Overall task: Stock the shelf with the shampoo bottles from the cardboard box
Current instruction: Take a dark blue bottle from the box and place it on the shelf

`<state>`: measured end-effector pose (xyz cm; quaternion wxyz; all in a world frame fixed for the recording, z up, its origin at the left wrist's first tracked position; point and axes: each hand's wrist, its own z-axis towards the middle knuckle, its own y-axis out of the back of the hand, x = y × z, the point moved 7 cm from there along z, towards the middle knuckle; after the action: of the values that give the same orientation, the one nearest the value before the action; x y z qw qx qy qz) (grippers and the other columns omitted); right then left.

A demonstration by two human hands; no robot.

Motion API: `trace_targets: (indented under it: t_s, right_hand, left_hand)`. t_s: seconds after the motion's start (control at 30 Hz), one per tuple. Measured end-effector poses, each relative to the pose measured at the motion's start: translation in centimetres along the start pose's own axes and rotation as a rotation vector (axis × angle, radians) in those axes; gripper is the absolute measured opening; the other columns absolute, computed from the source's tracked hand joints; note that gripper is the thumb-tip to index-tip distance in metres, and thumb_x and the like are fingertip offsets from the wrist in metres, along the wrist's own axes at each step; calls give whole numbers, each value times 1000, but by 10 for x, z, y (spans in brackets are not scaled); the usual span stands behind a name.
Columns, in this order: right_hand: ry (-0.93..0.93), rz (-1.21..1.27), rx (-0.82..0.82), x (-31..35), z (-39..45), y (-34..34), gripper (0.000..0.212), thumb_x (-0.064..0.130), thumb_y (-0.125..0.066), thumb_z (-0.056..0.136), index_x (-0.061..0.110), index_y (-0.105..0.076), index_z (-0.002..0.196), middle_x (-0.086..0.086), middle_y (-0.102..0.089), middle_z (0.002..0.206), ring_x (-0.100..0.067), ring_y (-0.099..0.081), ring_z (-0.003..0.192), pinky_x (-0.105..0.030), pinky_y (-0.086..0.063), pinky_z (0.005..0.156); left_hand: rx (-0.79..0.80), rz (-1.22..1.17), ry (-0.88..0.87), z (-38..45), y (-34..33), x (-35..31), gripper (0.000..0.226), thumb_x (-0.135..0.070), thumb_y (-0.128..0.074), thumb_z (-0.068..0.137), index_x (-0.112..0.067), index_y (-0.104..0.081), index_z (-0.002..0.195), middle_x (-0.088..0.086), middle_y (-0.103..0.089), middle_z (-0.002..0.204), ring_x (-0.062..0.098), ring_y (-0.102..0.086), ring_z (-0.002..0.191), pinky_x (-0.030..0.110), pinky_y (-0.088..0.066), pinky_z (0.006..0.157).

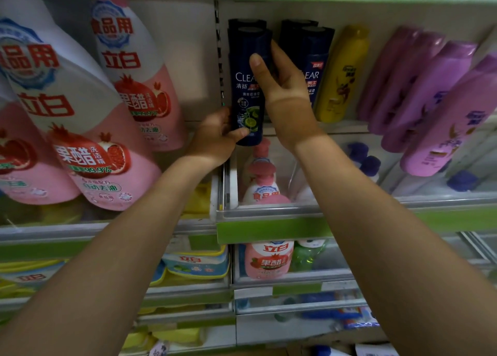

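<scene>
In the head view, both hands hold one tall dark-blue plastic shampoo bottle [248, 86] upright at the left end of the pale upper shelf [347, 125]. The left hand [215, 137] grips its base, thumb across the front. The right hand [277, 86] wraps its upper body, thumb over the label.

The bottle's foot hangs below the shelf edge, so it does not look seated yet. Another dark cap shows directly behind it, and two more dark-blue bottles [309, 59] stand just to the right, so stocking seems well under way. The cardboard box is out of sight, so what is left cannot be judged.

The held label reads "CLEA", the rest covered; its neighbour shows "EAR". The big pink-and-white pouches [88, 129] at left carry "99.9%".
</scene>
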<state>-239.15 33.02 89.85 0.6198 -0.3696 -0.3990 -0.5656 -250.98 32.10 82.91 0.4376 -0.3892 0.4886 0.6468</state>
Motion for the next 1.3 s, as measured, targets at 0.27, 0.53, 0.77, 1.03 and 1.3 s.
trace_targets:
  t_s: [0.27,0.53,0.77,1.03,1.3]
  right_hand:
    - [20,-46,18,-2,4,3,49,13,-55,98,0,-40,143,-14,-55,138,-19,-51,128,-24,-42,108]
    - [22,-126,67,6,3,3,55,18,-57,98,3,-35,147,-9,-47,146,-17,-44,135,-24,-37,111]
    - [-22,-142,47,18,-16,15,67,7,-58,96,10,-22,152,-12,-43,148,-20,-47,133,-25,-41,108]
    - [-113,-29,-47,34,-89,65,51,5,-56,95,11,-36,142,-4,-55,118,1,-57,97,-12,-48,86]
    - [-150,-9,30,56,-164,144,52,18,-56,98,17,-35,145,0,-58,132,6,-57,107,-25,-46,104]
  left_hand:
    - [3,-24,15,0,-2,4,34,0,-57,89,-9,-53,122,2,-62,113,15,-59,107,24,-45,96]
    - [4,-49,18,-10,-1,-1,45,4,-60,86,-6,-48,128,4,-59,119,19,-57,113,28,-45,98]
    - [-55,-31,47,-29,7,-20,51,3,-66,82,-7,-46,129,2,-58,119,16,-52,117,20,-44,95]
    - [-222,84,9,-110,-2,-57,39,-21,-65,87,-20,-52,123,-4,-60,119,11,-56,113,28,-43,102]
    - [-152,30,-15,-193,-93,-103,35,-15,-63,89,-17,-52,122,-2,-58,121,6,-56,112,21,-44,100]
